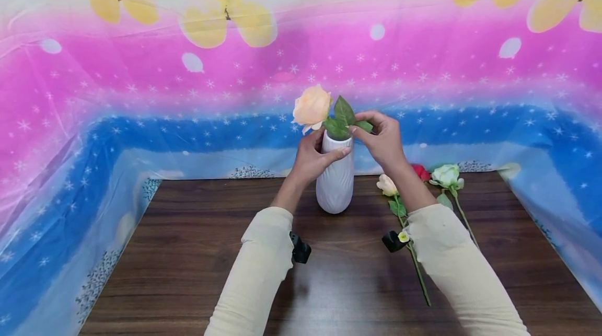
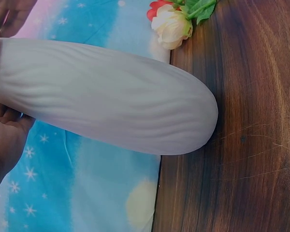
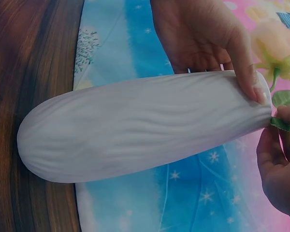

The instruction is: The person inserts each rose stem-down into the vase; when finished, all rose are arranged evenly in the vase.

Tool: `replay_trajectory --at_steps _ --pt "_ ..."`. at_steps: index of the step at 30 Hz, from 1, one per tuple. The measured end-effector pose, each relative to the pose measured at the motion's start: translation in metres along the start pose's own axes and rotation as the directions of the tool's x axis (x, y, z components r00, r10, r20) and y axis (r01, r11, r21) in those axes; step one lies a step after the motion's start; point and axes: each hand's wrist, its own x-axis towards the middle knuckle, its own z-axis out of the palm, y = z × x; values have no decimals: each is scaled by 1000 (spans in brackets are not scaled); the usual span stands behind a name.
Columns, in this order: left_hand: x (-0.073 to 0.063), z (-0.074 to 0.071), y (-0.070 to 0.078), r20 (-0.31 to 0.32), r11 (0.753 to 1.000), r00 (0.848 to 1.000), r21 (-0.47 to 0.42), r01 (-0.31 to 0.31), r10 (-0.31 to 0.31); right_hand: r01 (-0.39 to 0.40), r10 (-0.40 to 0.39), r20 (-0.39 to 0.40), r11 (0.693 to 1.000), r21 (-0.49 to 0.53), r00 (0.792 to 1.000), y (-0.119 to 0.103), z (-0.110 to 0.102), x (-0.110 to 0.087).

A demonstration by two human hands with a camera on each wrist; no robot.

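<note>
A white ribbed vase (image 1: 335,184) stands upright on the table, towards its back edge. My left hand (image 1: 308,161) grips the vase near its mouth, thumb across the front, as the right wrist view also shows. A peach rose (image 1: 312,107) is in the vase, its bloom leaning left over the rim and its green leaves (image 1: 345,110) spreading right. With thumb and fingers, my right hand (image 1: 383,137) pinches a leaf (image 3: 282,124) of that rose right at the rim. The stem's lower part is hidden inside the vase.
On the brown wooden table (image 1: 211,252), right of the vase, lie a cream rose (image 1: 387,185), a red flower (image 1: 420,172) and a pale green-white rose (image 1: 446,176), partly behind my right forearm. A printed cloth (image 1: 301,54) hangs behind the table and along its sides.
</note>
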Motion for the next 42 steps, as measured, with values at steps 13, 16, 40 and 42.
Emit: replay_trajectory --at_steps 13,16,40,42 --pt "-2 0 3 6 997 998 -39 70 -70 -4 5 -48 1000 17 999 -3 -18 -14" --pt "-2 0 3 9 998 999 -41 40 -40 -13 14 -42 1000 22 999 -3 -23 -20" --pt "-1 0 0 8 999 999 -14 37 -37 -141 145 -10 975 174 989 44 -85 -76" --pt "-1 0 -1 8 999 999 -8 38 -38 -174 177 -3 973 153 984 51 -88 -79"
